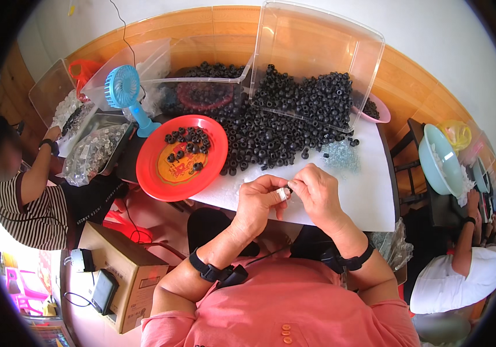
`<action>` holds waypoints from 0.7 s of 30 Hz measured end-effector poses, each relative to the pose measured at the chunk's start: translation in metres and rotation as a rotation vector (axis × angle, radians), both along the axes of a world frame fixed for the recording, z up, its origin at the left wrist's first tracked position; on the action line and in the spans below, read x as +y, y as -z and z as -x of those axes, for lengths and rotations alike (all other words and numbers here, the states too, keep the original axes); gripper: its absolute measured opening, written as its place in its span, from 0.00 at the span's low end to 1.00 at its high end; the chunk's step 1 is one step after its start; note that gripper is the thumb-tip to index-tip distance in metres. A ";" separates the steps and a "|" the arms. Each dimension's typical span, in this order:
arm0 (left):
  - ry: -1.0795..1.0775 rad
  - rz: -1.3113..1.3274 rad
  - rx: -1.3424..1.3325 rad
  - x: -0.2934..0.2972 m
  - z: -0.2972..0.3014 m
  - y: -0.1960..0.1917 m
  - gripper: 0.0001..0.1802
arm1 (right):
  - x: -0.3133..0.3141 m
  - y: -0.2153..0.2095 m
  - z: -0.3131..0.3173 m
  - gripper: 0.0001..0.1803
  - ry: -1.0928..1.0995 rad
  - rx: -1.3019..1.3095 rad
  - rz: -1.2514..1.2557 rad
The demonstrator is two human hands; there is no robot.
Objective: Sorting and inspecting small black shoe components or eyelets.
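Observation:
My left hand (259, 202) and my right hand (316, 194) meet over the near edge of the white table (369, 191). Together they pinch a small white ring-shaped part (284, 193) between their fingertips. Just beyond them spreads a big heap of small black round parts (271, 136). A red plate (161, 173) to the left of my hands holds several more black parts (185, 147). A patch of tiny clear pieces (340, 155) lies to the right of the heap.
Clear plastic bins (317, 43) stand tipped behind the heap, a blue handheld fan (125, 91) at the left. One person in a striped shirt (25, 208) works at the left, another in white (462, 272) at the right beside a teal bowl (440, 159). A cardboard box (123, 272) sits below.

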State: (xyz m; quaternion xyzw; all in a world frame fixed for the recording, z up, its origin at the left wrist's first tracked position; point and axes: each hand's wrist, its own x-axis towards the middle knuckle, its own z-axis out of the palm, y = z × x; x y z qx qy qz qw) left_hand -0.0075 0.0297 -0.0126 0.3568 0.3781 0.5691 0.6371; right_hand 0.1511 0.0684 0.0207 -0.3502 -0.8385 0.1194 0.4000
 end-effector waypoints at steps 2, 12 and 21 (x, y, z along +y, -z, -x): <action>-0.024 -0.007 -0.005 -0.001 0.000 -0.001 0.06 | -0.002 0.000 -0.001 0.07 -0.013 -0.026 -0.047; -0.029 0.025 0.007 -0.001 -0.002 -0.008 0.07 | -0.003 -0.009 -0.008 0.07 -0.059 -0.170 -0.185; -0.071 0.039 0.022 -0.002 -0.004 -0.008 0.06 | -0.001 0.005 -0.005 0.09 -0.106 -0.024 -0.078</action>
